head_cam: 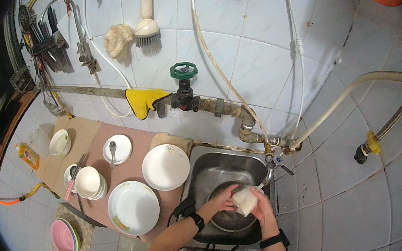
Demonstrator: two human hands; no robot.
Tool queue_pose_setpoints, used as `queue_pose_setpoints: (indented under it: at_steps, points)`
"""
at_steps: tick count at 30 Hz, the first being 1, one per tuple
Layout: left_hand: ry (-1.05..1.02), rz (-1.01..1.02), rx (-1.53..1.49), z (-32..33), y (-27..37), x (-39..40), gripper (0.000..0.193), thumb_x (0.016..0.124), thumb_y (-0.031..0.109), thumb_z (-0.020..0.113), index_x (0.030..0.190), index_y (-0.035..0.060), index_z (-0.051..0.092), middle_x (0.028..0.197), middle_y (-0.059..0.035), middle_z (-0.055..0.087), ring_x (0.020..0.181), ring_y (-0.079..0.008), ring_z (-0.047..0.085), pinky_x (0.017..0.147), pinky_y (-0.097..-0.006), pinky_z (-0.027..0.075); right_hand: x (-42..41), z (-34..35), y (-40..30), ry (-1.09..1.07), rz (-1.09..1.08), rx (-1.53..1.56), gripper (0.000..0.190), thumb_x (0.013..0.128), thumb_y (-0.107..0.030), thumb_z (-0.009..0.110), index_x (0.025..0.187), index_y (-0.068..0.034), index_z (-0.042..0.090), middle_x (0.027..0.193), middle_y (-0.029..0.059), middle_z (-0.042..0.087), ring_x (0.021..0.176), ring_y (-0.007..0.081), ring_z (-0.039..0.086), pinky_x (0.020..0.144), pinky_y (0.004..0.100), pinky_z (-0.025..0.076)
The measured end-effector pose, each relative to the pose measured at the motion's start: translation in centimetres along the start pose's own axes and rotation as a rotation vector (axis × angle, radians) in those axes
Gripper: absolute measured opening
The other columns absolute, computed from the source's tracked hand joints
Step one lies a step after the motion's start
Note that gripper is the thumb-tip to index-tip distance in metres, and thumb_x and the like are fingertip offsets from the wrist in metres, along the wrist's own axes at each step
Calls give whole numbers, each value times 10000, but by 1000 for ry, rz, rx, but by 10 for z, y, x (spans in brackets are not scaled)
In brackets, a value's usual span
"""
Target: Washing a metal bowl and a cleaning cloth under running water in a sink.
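Observation:
Both hands are over the stainless steel sink (202, 177), just below the running or dripping end of a metal tap (269, 174). My right hand (263, 207) grips a whitish cloth or sponge (245, 201) by its right side. My left hand (225, 199) is at the cloth's left edge, fingers spread and partly curled; whether it grips the cloth is not clear. Beneath them, a round metal pan or basin (229, 223) rests in the sink, partly hidden by the hands.
Left of the sink, the counter holds a white plate (166, 166), a floral-edged plate (133, 207), stacked bowls (88, 183), a small plate with a spoon (123, 146), chopsticks (72, 181) and a yellow bottle (28, 156). Pipes with a green valve wheel (183, 70) run along the wall.

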State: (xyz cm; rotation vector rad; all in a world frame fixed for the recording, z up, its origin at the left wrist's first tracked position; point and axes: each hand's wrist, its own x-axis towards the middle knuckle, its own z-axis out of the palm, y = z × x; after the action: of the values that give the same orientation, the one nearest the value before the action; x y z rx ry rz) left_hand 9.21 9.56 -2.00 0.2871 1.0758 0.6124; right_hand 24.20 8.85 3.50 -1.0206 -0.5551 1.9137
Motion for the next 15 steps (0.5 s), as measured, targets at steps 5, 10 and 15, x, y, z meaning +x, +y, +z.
queue_pose_setpoints:
  at_steps: [5,10,15]
  points:
    - [-543,-157,-241,19,12,-22,574,740,569,445,1088,113,475,1070,-113,504,1016,-278,463,832,-509,363,11,-4,6,-42,50,70,256,759,-178,561,949,-14,513,907,101,566,817,228,567,728,356,464]
    - [-703,-165,-244,25,6,-21,572,716,528,530,1090,100,464,1010,-133,524,933,-321,499,851,-501,355,19,-19,14,-86,-58,-2,261,704,-55,592,944,4,510,867,116,567,766,233,576,663,350,490]
    - [-657,-93,65,14,-5,-6,334,776,285,569,1026,78,491,947,-86,557,878,-222,550,755,-355,440,10,5,4,-12,-15,-136,229,727,-74,574,928,18,518,836,115,577,726,228,583,627,327,493]
